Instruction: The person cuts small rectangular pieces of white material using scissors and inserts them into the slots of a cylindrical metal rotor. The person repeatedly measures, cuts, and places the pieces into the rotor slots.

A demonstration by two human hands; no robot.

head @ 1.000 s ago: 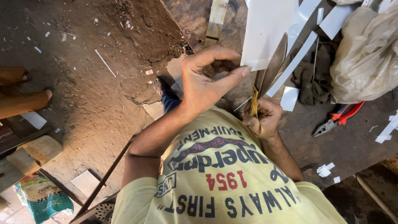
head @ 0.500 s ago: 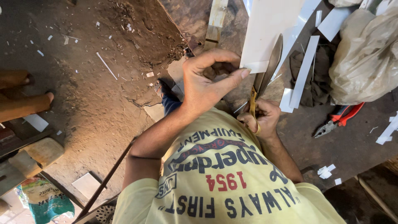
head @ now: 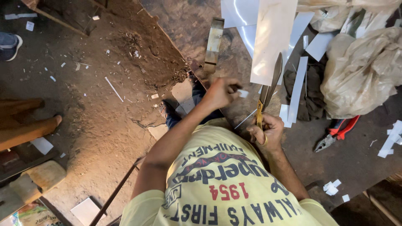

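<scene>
Dark, scuffed counter beside a dirt floor. Right hand (head: 266, 132) closed on scissors (head: 268, 90); left hand (head: 222, 93) pinches a small white piece (head: 243, 93). Pale sheet (head: 272, 42) farther in looks partly cut; cut strips (head: 297, 86) lie beside it.

pliers (head: 335, 134) right of shears (head: 268, 90), under bag (head: 362, 71)

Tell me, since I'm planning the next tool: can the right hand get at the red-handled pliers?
Probably yes, but not freely: the right hand grips the scissors. The red-handled pliers lie uncovered on the bench beside it.
</scene>
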